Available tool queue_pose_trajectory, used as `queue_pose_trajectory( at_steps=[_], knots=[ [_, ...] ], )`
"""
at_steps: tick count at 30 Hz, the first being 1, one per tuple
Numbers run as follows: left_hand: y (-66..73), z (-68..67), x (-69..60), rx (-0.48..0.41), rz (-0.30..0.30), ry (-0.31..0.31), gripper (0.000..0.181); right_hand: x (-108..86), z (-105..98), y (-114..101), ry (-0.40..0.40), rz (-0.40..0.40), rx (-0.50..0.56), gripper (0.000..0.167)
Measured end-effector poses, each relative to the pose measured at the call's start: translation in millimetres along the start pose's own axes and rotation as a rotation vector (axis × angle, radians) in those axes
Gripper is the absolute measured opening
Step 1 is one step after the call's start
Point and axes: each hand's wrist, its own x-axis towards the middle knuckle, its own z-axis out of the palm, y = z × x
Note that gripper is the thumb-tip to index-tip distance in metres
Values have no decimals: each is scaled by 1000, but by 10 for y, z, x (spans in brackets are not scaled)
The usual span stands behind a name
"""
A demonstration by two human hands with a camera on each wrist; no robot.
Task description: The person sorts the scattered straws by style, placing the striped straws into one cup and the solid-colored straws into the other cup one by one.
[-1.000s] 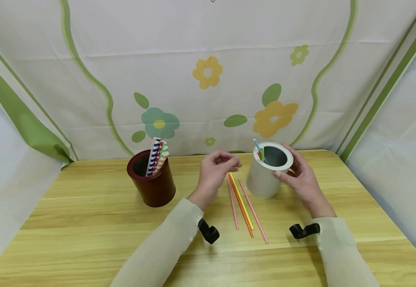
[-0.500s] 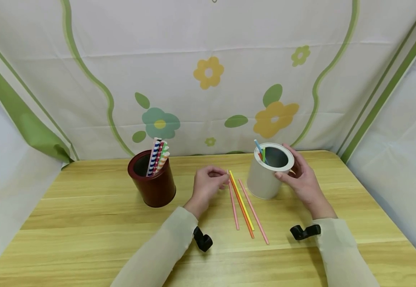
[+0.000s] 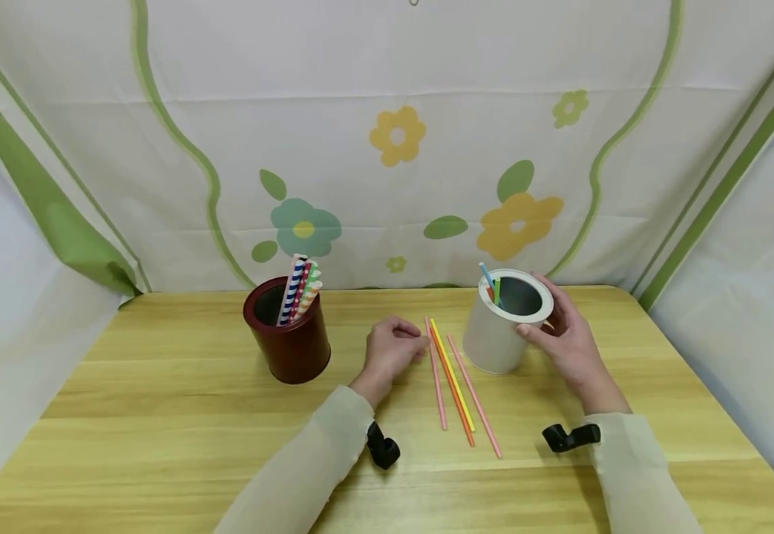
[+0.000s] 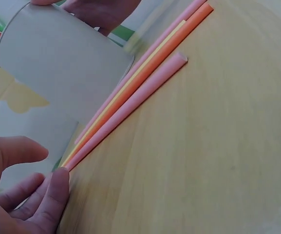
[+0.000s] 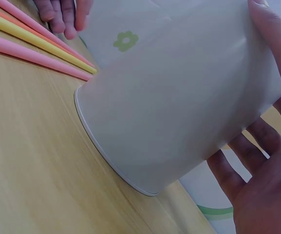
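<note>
My left hand (image 3: 389,354) is at the upper end of the left pink straw (image 3: 437,386); in the left wrist view a fingertip touches that straw's end, with thumb and finger apart. Beside it lie an orange straw (image 3: 456,400), a yellow straw (image 3: 458,386) and another pink straw (image 3: 476,400). The white can (image 3: 495,337) stands upright to their right, with blue, green and orange straws in it. My right hand (image 3: 570,348) grips its right side, thumb in front and fingers behind.
A dark red can (image 3: 293,352) with several striped straws (image 3: 298,293) stands on the wooden table (image 3: 159,415) at the left. Behind the table hangs a flowered curtain (image 3: 346,170).
My left hand has come down and slightly left from above the straws to the left pink straw's end. My right hand keeps its grip on the white can; the head view has shifted a little.
</note>
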Motion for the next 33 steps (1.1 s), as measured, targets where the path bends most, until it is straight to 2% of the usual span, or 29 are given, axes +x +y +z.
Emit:
queue_pose_trajectory(
  at_steps=[4,10,21,27,29,33],
  knots=[
    [16,18,-4,80,17,-4,16,-6,-6,15,3,-6,5,82],
    [64,86,-5,215,18,23,14,-19,-1,12,5,-9,6,82],
    [109,126,32,321,16,53,13,0,-5,14,5,0,-18,81],
    [130,156,59,389,-25,75,13,1,18,22,6,2,-5,82],
    [142,162,71,390,-38,76,17,2,19,23,8,1,-7,82],
    [79,198,172,420,-42,70,32,-1,10,20,13,3,-14,82]
  ],
)
